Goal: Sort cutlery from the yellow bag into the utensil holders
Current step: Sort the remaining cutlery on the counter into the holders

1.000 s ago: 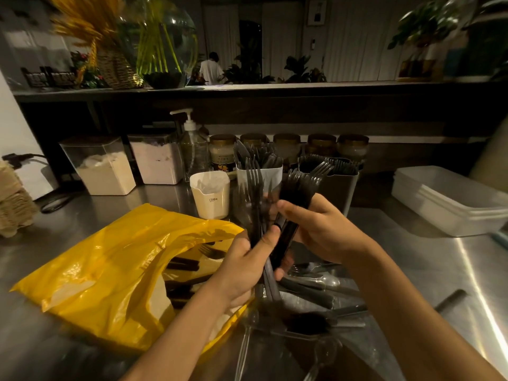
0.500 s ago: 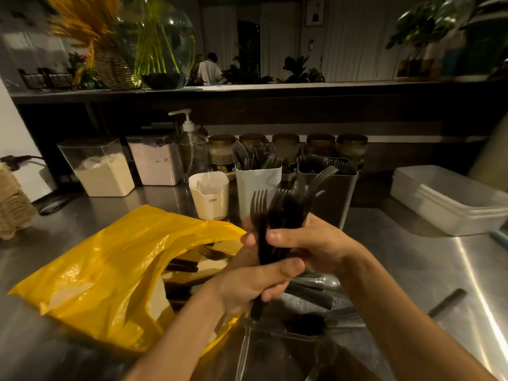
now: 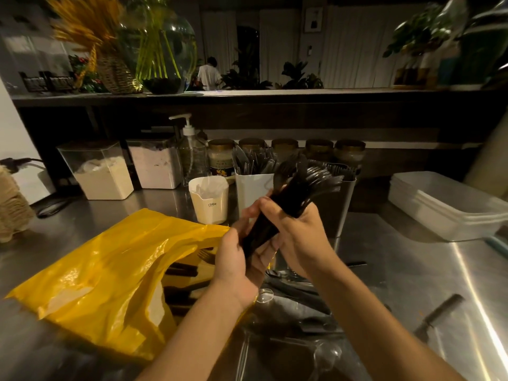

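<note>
A bundle of black forks (image 3: 305, 185) is held between both hands above the steel counter, tines tilted up and to the right. My right hand (image 3: 299, 235) grips the middle of the bundle. My left hand (image 3: 236, 265) cups the handle ends from below. The yellow bag (image 3: 110, 270) lies open on the left with more dark cutlery inside. Behind the hands stand three holders: a small cream holder (image 3: 210, 202), a white holder (image 3: 251, 188) full of knives, and a grey holder (image 3: 341, 204) with forks.
Loose cutlery (image 3: 297, 295) lies on the counter under my wrists. A stack of white trays (image 3: 445, 204) sits at the right. Two clear canisters (image 3: 101, 171), a pump bottle (image 3: 192, 158) and a row of jars (image 3: 319, 149) line the back.
The two separate handfuls of forks have been joined into one bundle. It has tipped from upright to leaning right, toward the grey holder, with my left hand shifting under the handle ends.
</note>
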Demonstrator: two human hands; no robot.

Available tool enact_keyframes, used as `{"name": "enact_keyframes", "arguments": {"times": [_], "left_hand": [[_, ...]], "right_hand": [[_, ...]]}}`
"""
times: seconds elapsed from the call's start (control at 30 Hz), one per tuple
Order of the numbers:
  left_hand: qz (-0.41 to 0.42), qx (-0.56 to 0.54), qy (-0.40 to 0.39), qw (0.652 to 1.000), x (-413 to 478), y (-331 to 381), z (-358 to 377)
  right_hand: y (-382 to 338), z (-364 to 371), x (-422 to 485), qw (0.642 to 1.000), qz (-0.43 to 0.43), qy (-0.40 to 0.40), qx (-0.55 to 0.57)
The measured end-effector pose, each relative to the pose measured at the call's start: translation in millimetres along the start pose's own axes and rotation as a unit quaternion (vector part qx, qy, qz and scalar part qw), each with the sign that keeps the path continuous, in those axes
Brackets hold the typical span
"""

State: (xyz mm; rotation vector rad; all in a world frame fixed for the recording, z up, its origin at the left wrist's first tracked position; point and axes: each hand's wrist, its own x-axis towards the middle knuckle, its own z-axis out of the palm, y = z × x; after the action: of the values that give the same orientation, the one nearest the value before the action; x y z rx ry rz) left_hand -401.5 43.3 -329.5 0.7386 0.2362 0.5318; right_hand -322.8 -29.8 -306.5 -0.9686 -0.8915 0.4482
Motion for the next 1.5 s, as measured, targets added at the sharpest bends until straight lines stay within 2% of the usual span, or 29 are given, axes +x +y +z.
{"name": "enact_keyframes", "arguments": {"times": [0.1, 0.23, 0.27, 0.37, 0.47, 0.53, 0.57, 0.67, 0.8, 0.9, 1.0, 1.23, 1.43, 1.5], "left_hand": [[0.013, 0.150, -0.023, 0.988, -3, -5, -3], [0.059, 0.340, -0.096, 0.934, -7, -6, -8], [0.065, 0.354, -0.106, 0.927, -6, -8, -9], [0.050, 0.333, -0.112, 0.935, -1, -9, -18], [0.034, 0.340, -0.157, 0.927, 2, -9, -24], [0.017, 0.347, -0.167, 0.923, 2, -10, -26], [0.006, 0.338, -0.162, 0.927, 3, -9, -25], [0.016, 0.348, -0.127, 0.929, 8, -5, -17], [0.052, 0.376, 0.013, 0.925, 26, -7, -19], [0.077, 0.425, 0.021, 0.902, 31, -6, -25], [0.099, 0.445, 0.009, 0.890, 29, -4, -26], [0.112, 0.454, 0.016, 0.884, 30, -1, -26], [0.119, 0.442, 0.008, 0.889, 29, -1, -30], [0.119, 0.437, 0.006, 0.892, 28, -1, -30]], "right_hand": [[-6, -8, 4, 0.995, 0.011, 0.004, -0.103], [-16, -23, 5, 0.985, 0.026, 0.008, -0.172], [-17, -25, 5, 0.985, 0.039, -0.004, -0.170], [-19, -35, 6, 0.986, 0.096, -0.055, -0.128], [-31, -49, 6, 0.977, 0.132, -0.152, -0.071], [-38, -62, 6, 0.962, 0.144, -0.218, -0.085], [-39, -68, 6, 0.956, 0.145, -0.226, -0.121], [-45, -78, 12, 0.953, 0.124, -0.140, -0.237], [-64, -85, 40, 0.962, 0.024, 0.059, -0.266], [-84, -104, 76, 0.941, -0.054, 0.169, -0.286], [-89, -127, 112, 0.911, -0.053, 0.230, -0.338], [-62, -135, 145, 0.819, 0.017, 0.218, -0.530], [-83, -125, 149, 0.849, -0.104, 0.203, -0.476], [-83, -123, 149, 0.858, -0.082, 0.159, -0.481]]}}
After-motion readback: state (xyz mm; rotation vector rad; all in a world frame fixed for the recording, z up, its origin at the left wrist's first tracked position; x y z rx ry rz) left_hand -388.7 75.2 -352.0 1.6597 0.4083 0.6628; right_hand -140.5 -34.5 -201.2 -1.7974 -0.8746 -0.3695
